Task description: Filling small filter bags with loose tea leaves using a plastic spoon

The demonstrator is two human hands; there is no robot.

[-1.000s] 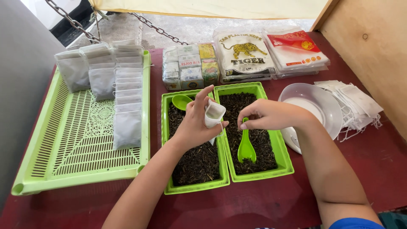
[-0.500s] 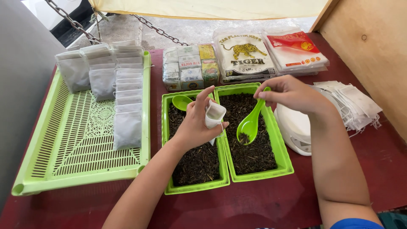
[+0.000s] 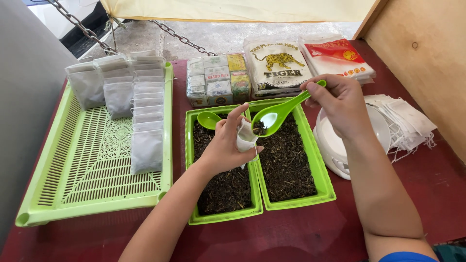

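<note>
1. Tea bag (image 3: 246, 136), small, white and soft, is held up over the inner rims of the two green trays, its mouth kept open between thumb and fingers of the left hand (image 3: 224, 148).
2. A bright green plastic spoon (image 3: 281, 110) is pinched near the end of its handle by the right hand (image 3: 340, 104), fingers closed round it; the bowl, with a little dark leaf in it, is touching the bag's mouth.
3. To do the pour well, judging from here, the spoon should be tipped slowly with its lip inside the opening, and the bag kept over the trays so that spilled leaf is caught.
4. Loose tea, dark, dry and wiry, is spread across the left tray (image 3: 191, 213) and the right tray (image 3: 326, 187); a second green spoon (image 3: 208, 120) is lying in the far end of the left one.
5. Filled white bags (image 3: 145, 140), flat and papery, are laid overlapping on a large green slatted tray (image 3: 97, 194) to the left.
6. A round white scale (image 3: 335, 145) is seen just beside the right tray, with a loose heap of empty bags (image 3: 407, 121) beyond it.
7. Wrapped packets (image 3: 218, 80) are stacked at the back of the dark red counter (image 3: 301, 233).
</note>
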